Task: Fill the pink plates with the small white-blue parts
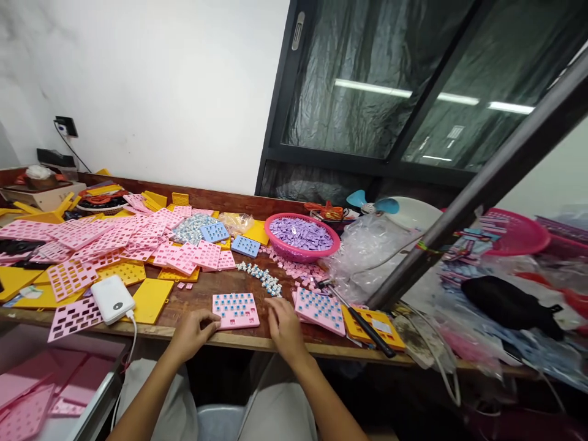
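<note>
A pink keypad plate [236,311] lies flat near the table's front edge, carrying rows of small blue-topped key switches. My left hand [195,331] grips its left edge between thumb and fingers. To the right of the plate is my right hand [285,324], fingers stretched toward the table and slightly apart, with nothing visible between them. Just beyond its fingertips ends a trail of loose white and blue key switches [263,278]. Another pink plate filled with switches [319,310] rests to the right of that hand.
A hammer [367,324] lies across yellow plates at right. Behind stands a pink basket [301,254] of purple keycaps. Pink plates [114,236] pile up at left, near a white power bank [113,299] with a cable. A slanted metal post [459,202] rises at right.
</note>
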`<control>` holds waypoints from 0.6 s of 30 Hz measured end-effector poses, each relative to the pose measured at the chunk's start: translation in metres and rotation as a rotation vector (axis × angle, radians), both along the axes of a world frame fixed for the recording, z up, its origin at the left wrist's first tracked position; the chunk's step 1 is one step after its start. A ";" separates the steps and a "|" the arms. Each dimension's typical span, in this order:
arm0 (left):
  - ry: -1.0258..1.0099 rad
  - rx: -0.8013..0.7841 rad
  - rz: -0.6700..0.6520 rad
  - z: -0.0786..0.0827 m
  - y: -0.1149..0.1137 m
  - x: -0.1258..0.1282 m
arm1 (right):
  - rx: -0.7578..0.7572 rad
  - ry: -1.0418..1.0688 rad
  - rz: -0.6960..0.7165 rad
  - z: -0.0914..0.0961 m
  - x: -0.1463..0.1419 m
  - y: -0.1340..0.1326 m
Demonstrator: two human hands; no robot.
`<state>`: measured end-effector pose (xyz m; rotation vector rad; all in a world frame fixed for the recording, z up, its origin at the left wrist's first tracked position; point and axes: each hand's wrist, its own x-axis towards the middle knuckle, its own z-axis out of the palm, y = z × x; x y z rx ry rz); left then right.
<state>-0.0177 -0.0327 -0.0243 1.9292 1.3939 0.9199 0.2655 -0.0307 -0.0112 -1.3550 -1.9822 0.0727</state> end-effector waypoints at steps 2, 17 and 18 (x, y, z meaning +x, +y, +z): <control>0.016 0.033 0.007 0.000 -0.003 0.002 | -0.025 -0.061 -0.158 -0.005 0.013 0.005; 0.342 0.358 -0.296 0.059 0.080 0.100 | -0.055 0.064 -0.109 -0.019 0.022 0.007; 0.455 0.382 -0.358 0.061 0.091 0.116 | -0.051 0.080 -0.097 -0.019 0.023 0.007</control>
